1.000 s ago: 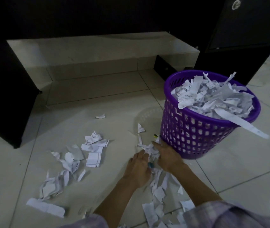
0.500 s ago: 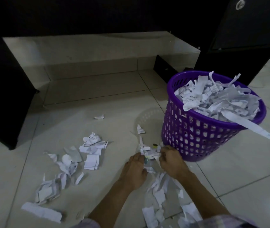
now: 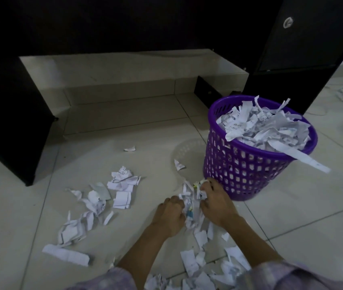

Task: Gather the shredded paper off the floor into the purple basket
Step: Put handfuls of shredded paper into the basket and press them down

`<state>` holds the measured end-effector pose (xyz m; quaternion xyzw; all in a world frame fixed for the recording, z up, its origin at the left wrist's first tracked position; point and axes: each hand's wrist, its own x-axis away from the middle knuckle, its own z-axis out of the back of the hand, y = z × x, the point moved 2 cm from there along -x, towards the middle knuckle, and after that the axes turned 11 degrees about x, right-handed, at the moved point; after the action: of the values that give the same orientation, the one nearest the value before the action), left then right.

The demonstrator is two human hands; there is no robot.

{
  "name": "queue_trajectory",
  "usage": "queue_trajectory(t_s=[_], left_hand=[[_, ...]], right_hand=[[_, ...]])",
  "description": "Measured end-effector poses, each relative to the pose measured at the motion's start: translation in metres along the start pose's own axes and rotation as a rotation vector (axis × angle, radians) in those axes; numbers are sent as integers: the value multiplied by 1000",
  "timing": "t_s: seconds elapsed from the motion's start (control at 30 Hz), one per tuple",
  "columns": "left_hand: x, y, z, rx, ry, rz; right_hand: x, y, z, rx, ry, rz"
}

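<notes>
The purple basket stands on the tiled floor at the right, heaped with white paper shreds; one long strip hangs over its rim. Just left of its base, my left hand and my right hand press in from both sides on a small bunch of shredded paper, fingers curled round it. More shreds lie scattered on the floor to the left. Other scraps lie between and under my forearms.
A black cabinet leg stands at the left and a dark cabinet behind the basket. A raised tiled step runs along the back. Single scraps lie farther out on the floor.
My hands have drawn closer together and squeezed the shreds into a tighter bunch beside the basket. The camera has moved slightly, so the basket sits farther right.
</notes>
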<state>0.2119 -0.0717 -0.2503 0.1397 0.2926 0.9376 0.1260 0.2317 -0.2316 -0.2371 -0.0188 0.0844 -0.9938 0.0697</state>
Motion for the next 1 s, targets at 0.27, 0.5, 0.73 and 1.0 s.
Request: queue_trajectory(t_s=[0.27, 0.5, 0.73, 1.0], left_hand=[[-4, -4, -2, 39, 28, -54], [-5, -16, 1, -9, 36, -28], [1, -14, 2, -23, 8, -15], [10, -8, 1, -17, -30, 6]], right_hand=[[-32, 3, -47, 374, -266, -6], [-33, 6, -26, 260, -211, 18], [-1, 20, -17, -76, -314, -187], [10, 19, 4, 60, -458, -246]])
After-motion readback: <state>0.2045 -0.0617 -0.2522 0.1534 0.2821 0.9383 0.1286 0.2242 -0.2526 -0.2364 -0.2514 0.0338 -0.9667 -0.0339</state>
